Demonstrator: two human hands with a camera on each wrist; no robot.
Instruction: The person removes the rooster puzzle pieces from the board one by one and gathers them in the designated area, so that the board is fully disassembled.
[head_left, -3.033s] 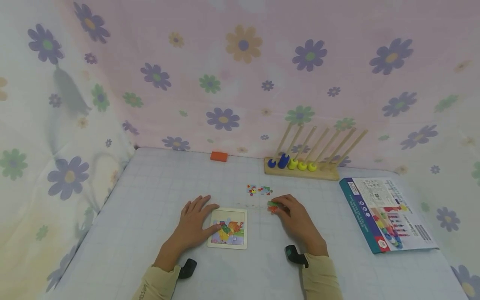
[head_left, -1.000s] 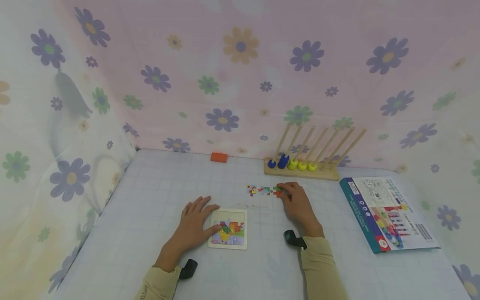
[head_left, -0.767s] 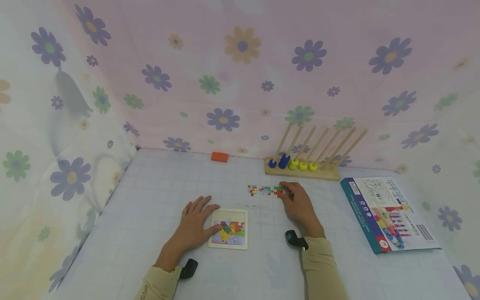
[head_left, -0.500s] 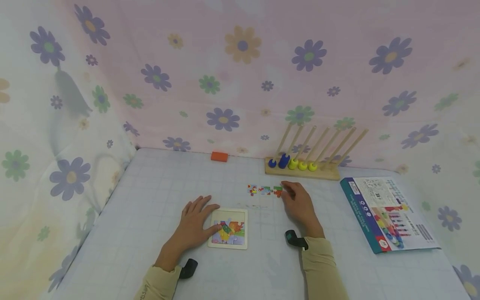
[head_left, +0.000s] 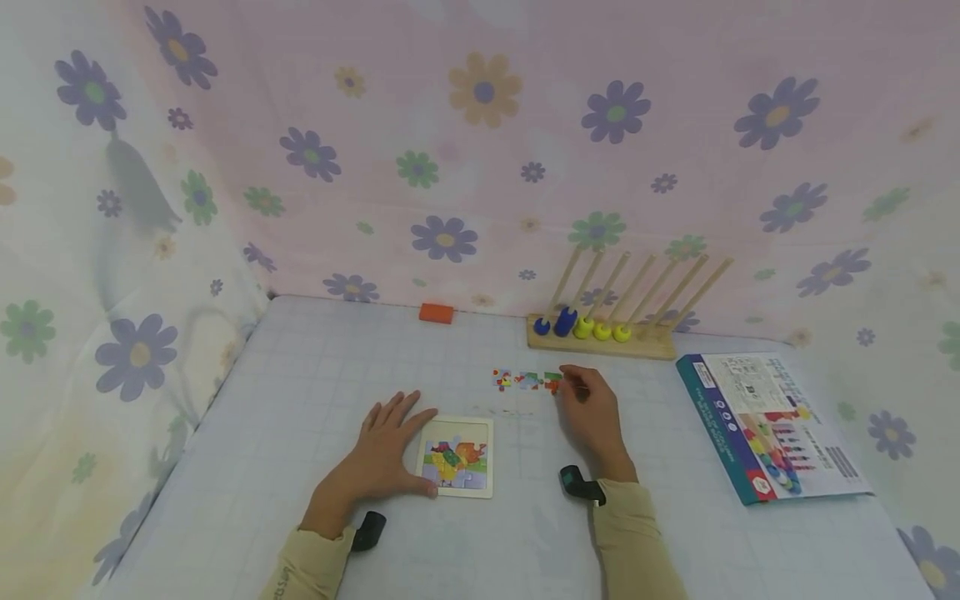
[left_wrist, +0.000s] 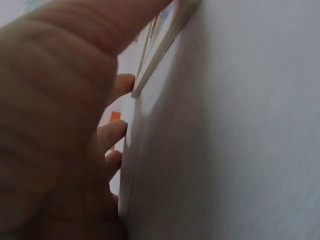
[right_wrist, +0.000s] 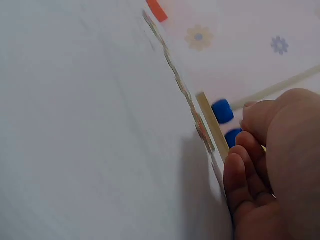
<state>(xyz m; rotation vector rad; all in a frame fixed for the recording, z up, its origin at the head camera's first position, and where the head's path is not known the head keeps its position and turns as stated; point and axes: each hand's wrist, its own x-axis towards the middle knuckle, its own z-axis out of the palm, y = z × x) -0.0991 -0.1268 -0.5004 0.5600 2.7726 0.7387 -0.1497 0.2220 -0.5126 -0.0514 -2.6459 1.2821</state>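
A square puzzle tray (head_left: 491,458) lies at the middle front, its lower part filled with picture pieces. My left hand (head_left: 382,458) spreads around the tray's left side, thumb at the lower corner and index fingertip at the upper one. In the left wrist view, fingertips meet the edge of the tray (left_wrist: 160,52). Behind the tray, three loose jigsaw pieces stand in a row: left piece (head_left: 502,379), middle piece (head_left: 528,381) and right piece (head_left: 552,382). My right hand (head_left: 596,417) hovers beside the right piece, fingers loosely bent and holding nothing.
A wooden peg rack (head_left: 600,343) with blue and yellow beads stands at the back right. An orange block (head_left: 436,313) sits near the table's back edge. On the right lies a flat toy box (head_left: 780,429). Flowered cloth hangs behind and on both sides.
My right hand has carried a jigsaw piece away from me to the row's right end and let it go. Lately my left thumb has slid off the picture to the tray's lower left corner.
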